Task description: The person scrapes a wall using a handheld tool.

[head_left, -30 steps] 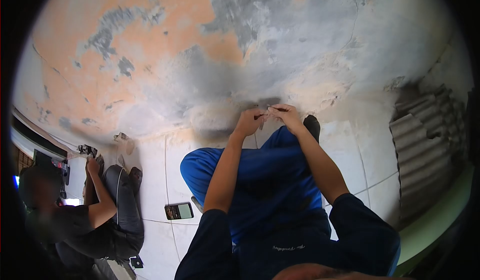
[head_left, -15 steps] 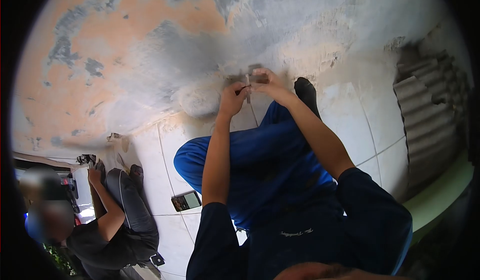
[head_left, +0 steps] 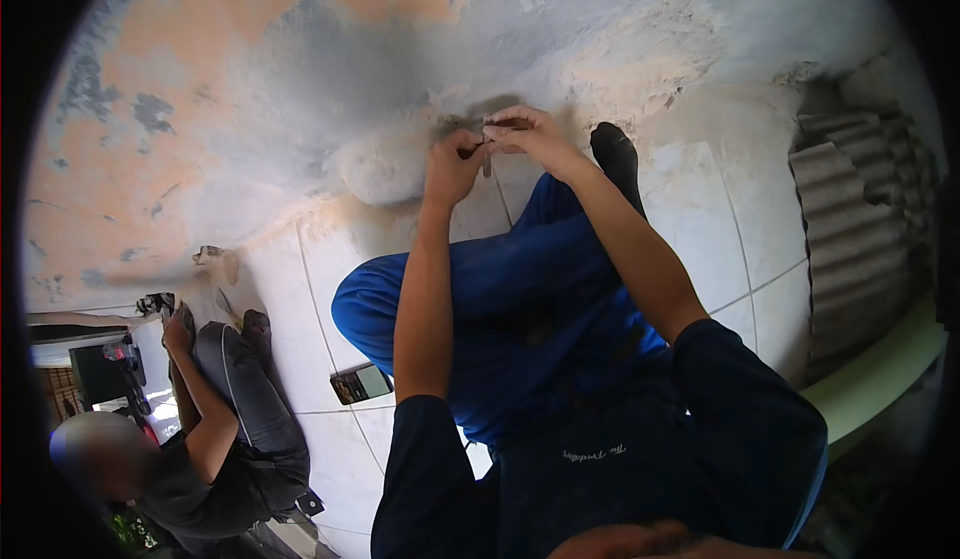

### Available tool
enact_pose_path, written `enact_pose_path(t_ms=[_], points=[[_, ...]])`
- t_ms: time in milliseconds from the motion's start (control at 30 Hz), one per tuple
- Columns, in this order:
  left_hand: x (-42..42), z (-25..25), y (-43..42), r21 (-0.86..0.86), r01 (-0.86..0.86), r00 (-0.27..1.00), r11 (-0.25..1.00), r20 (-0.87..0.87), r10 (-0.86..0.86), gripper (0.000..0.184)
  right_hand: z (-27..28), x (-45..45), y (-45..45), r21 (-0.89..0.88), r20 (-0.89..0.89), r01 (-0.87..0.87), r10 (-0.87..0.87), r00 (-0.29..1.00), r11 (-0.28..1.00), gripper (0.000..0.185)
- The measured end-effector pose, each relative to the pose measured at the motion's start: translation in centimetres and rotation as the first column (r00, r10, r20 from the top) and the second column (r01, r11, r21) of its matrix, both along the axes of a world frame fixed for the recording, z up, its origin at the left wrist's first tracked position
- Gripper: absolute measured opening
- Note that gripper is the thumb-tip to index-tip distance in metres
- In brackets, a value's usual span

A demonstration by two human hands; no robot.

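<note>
Close to the foot of the patchy wall, my left hand and my right hand meet with fingers pinched. Between them is a small, thin object, too small to name. A narrow brownish strip hangs or stands just below the fingertips; which hand holds it, if either, is unclear. My crossed legs in blue trousers are below my forearms, and a dark-covered foot rests right of my right hand.
A phone lies on the white tiled floor left of my knee. Another person in dark clothes sits at the left, hands near the wall. Corrugated grey sheets lie at the right, beside a pale green curved edge.
The view has shifted, so the wall base and both hands appear higher. My hands stay together at the small object; my right hand's fingers now reach over it more closely.
</note>
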State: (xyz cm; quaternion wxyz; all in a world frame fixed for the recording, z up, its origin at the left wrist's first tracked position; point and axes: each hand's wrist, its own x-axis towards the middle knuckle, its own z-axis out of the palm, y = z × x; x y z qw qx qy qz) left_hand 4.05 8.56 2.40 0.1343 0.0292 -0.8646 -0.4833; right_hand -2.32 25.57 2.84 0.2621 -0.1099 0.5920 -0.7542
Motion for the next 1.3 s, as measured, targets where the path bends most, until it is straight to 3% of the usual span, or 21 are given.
enact_pose_path(t_ms=[67,133,233,267,367,633,833,900,967,1000,1033,1067,1100,1133,1200,1300], points=[[0.0,0.4,0.0,0.044,-0.017,0.999,0.999,0.052,0.015,0.021,0.4,0.0,0.0,0.051,0.004,-0.015,0.015,1.000,0.999,0.032],[0.0,0.2,-0.2,-0.003,-0.104,0.994,0.995,-0.029,0.104,0.023,0.4,-0.1,-0.2,0.064,-0.008,-0.011,0.011,1.000,0.998,0.023],[-0.1,0.5,-0.8,0.014,-0.281,0.959,0.959,-0.029,0.282,0.024,0.3,-0.4,-0.4,-0.111,0.103,0.104,-0.092,0.990,0.988,0.022],[-0.2,0.7,-1.0,0.031,-0.346,0.938,0.938,-0.007,0.346,0.024,0.2,-0.6,-0.4,-0.094,0.119,0.127,-0.116,0.986,0.987,0.022],[-0.9,-1.7,-2.8,0.157,-0.362,0.924,0.919,-0.067,0.375,0.023,-0.5,-1.1,-0.4,-0.049,0.142,0.220,-0.211,0.967,0.974,0.019],[0.4,1.1,-2.2,0.104,-0.431,0.899,0.896,-0.032,0.436,0.019,-0.8,-1.6,-0.7,-0.018,0.182,0.441,-0.431,0.884,0.897,0.017],[0.9,0.6,-2.4,0.126,-0.437,0.888,0.891,-0.096,0.449,0.018,-0.6,-0.6,-0.2,-0.115,0.171,0.454,-0.433,0.885,0.883,0.019],[0.9,0.8,-2.6,0.122,-0.438,0.888,0.891,-0.098,0.450,0.019,-1.7,0.4,0.9,-0.180,0.068,0.479,-0.475,0.877,0.859,0.019],[1.4,0.7,-2.9,0.104,-0.433,0.896,0.895,-0.052,0.440,0.019,-0.3,2.7,3.4,-0.212,-0.162,0.503,-0.538,0.827,0.838,0.017],[1.5,0.3,-3.4,0.074,-0.432,0.901,0.899,-0.010,0.434,0.020,0.5,4.2,4.7,-0.132,-0.257,0.595,-0.608,0.751,0.792,0.015],[1.7,0.4,-3.3,0.123,-0.419,0.905,0.900,-0.032,0.425,0.021,1.2,6.3,7.4,-0.028,-0.590,0.674,-0.557,0.585,0.738,0.016],[1.5,0.7,-3.4,0.169,-0.403,0.906,0.899,-0.062,0.418,0.022,1.7,7.7,9.8,0.026,-0.843,0.766,-0.398,0.362,0.642,0.017],[1.7,0.7,-3.0,0.219,-0.389,0.908,0.895,-0.075,0.412,0.023,2.0,8.5,11.2,0.126,-0.905,0.819,-0.274,0.326,0.559,0.021],[1.6,0.9,-2.6,0.245,-0.372,0.907,0.895,-0.110,0.407,0.022,2.9,9.3,11.9,0.220,-0.848,0.785,-0.285,0.448,0.579,0.025],[0.9,2.0,-2.3,0.283,-0.326,0.904,0.902,-0.186,0.385,0.019,1.3,10.2,13.2,0.319,-0.811,0.726,-0.221,0.542,0.609,0.032],[0.1,9.2,0.5,0.114,-0.345,0.898,0.932,-0.249,0.363,0.013,-2.3,10.6,14.3,0.377,-0.579,0.619,-0.347,0.738,0.689,0.036]])
